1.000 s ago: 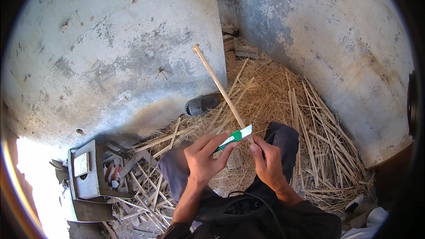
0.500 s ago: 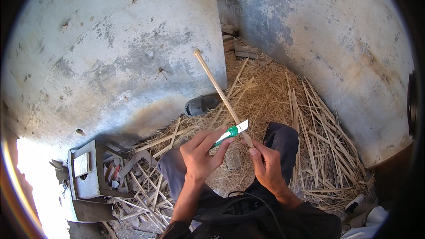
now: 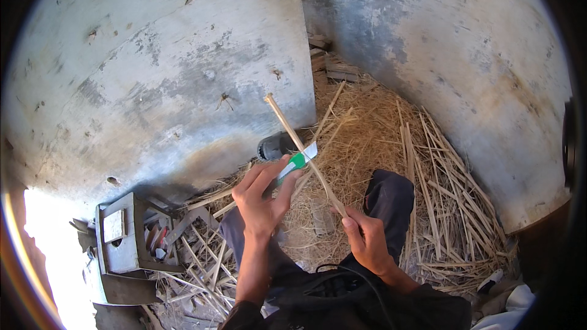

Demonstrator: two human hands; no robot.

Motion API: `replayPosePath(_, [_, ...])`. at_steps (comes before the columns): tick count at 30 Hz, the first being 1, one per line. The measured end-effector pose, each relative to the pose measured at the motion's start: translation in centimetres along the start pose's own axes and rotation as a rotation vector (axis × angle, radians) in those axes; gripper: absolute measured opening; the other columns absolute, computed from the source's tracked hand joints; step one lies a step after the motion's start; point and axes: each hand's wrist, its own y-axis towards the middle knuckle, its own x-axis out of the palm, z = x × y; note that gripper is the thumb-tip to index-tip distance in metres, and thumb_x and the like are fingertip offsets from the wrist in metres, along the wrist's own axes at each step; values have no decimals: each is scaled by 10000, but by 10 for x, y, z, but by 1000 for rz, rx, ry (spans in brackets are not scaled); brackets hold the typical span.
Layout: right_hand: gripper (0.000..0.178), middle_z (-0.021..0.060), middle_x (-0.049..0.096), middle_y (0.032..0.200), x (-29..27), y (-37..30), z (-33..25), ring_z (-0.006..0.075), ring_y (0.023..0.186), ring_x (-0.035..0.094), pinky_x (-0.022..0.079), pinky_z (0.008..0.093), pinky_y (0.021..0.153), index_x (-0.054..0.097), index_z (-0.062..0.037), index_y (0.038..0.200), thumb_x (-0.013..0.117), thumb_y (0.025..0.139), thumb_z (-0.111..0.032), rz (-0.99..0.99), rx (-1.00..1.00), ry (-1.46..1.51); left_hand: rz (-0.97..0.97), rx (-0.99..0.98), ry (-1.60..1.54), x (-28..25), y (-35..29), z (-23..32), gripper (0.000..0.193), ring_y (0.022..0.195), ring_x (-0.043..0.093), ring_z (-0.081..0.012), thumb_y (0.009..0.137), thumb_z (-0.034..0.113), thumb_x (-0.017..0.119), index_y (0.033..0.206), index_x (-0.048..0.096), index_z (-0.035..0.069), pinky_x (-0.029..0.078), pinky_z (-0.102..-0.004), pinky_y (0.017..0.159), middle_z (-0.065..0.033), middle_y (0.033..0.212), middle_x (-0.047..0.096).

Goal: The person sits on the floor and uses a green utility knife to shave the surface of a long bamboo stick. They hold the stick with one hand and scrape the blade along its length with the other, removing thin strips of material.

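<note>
My left hand (image 3: 257,206) is closed round the green and white handle of a utility knife (image 3: 292,167). Its wide, pale blade points up and to the right and lies across a long, light wooden strip (image 3: 283,120), touching it partway along. The near end of that strip is pinched in my right hand (image 3: 370,243), in front of my right knee. From there it slants up and left, bending a little below the blade; the far end sticks out free. Below the blade the strip looks thinner and flatter.
Fine shavings (image 3: 350,140) cover the floor ahead. Many loose strips (image 3: 437,189) lie along the right wall. A dark grey slipper-like thing (image 3: 275,146) rests by the left wall (image 3: 165,85). At lower left stands a battered grey box (image 3: 122,241) with odds and ends inside.
My left hand has moved left with the knife, and the blade now meets the strip farther from my right hand. The strip's far end has dropped lower and the strip now bends.
</note>
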Motion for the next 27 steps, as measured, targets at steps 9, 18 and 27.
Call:
replayPosePath(9, [308, 137, 621, 733, -1, -8, 1, 183, 591, 579, 454, 347, 569, 691, 71, 1289, 608, 1093, -152, -36, 2, -28, 91, -21, 53, -10, 21, -15, 286, 693, 656, -110, 825, 56, 914, 1095, 831, 12, 507, -254, 640, -95, 854, 767])
replayPosePath(18, [317, 173, 671, 787, -5, -16, 4, 217, 615, 616, 484, 349, 597, 688, 74, 1307, 603, 1087, -139, -72, 8, -22, 115, -156, 96, -22, 38, -24, 231, 787, 677, -71, 872, 93, 882, 1084, 836, 13, 509, -258, 680, -70, 837, 763])
replayPosePath(27, [316, 110, 626, 745, -7, -19, 13, 131, 619, 554, 450, 322, 584, 692, 65, 1298, 615, 1076, -147, -105, 95, 83, 221, -373, -259, -19, 34, -55, 198, 616, 459, 12, 1010, 167, 791, 1134, 776, 14, 280, -225, 510, 26, 796, 676])
